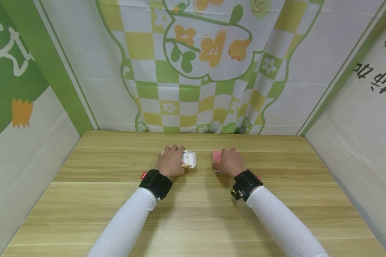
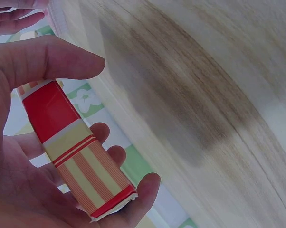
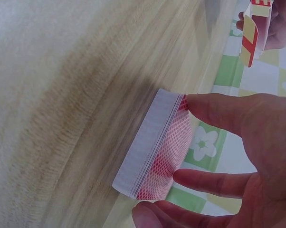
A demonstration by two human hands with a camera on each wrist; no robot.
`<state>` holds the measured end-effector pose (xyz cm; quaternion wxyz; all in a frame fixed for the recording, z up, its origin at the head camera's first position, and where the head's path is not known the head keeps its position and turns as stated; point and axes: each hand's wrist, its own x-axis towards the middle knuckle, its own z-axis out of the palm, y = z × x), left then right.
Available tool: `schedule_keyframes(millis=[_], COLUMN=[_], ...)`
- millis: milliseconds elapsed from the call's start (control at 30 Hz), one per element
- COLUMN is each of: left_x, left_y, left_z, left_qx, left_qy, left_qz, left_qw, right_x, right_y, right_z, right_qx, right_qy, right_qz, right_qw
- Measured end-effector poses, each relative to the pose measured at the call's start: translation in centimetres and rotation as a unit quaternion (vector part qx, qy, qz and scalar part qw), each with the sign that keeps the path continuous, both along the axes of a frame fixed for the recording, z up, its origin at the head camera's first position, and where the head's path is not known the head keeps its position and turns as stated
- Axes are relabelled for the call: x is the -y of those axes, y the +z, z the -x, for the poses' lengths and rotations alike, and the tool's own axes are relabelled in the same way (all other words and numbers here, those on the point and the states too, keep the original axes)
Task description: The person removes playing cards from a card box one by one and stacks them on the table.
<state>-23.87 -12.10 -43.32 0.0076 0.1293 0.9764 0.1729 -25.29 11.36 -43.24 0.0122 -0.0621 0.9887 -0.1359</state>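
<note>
Head view: holding red-and-cream striped cardboard box in left grip, red-patterned, white-edged card stack in right grip, over wooden desk. Left wrist: probably light, crushable; hold by long sides. Right wrist: likely slick; pinch both ends squarely.

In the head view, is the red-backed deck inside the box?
No, the deck is outside the box, with a strip of bare tabletop showing between them.

Open lane along tabletop between white sleeves, up through gap between box and card deck; left hand blocks box's left side, right hand blocks card deck's right; patterned curtain bars way past far edge.
</note>
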Motion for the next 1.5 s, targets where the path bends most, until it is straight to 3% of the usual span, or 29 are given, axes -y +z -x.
schedule_keyframes(millis=[500,733,867,967,1100,1367,1500], left_x=[0.0,-0.1,-0.2,-0.3,-0.4,-0.6,-0.6], left_y=[0.1,-0.1,-0.1,-0.1,0.0,0.3,0.4], left_z=[-0.1,-0.1,-0.1,0.0,0.0,-0.4,-0.4], left_qx=[0.002,-0.003,-0.005,-0.005,-0.006,-0.006,-0.009], left_qy=[-0.002,-0.004,-0.007,-0.010,-0.011,-0.018,-0.022], left_qz=[0.004,0.002,0.002,0.005,0.009,0.011,0.010], left_qw=[1.0000,1.0000,1.0000,0.9999,0.9999,0.9998,0.9997], right_x=[0.0,0.4,1.1,1.7,2.4,3.6,3.9], right_y=[0.0,0.9,1.3,1.5,1.4,1.0,0.8], right_z=[0.0,-0.3,-0.4,-0.5,-0.3,-0.2,-0.2], right_qx=[0.011,-0.013,-0.015,-0.021,-0.012,0.053,0.062], right_qy=[0.001,0.007,0.038,0.084,0.137,0.158,0.156], right_qz=[0.009,0.018,0.063,0.122,0.200,0.299,0.303], right_qw=[0.9999,0.9997,0.9972,0.9887,0.9701,0.9398,0.9380])
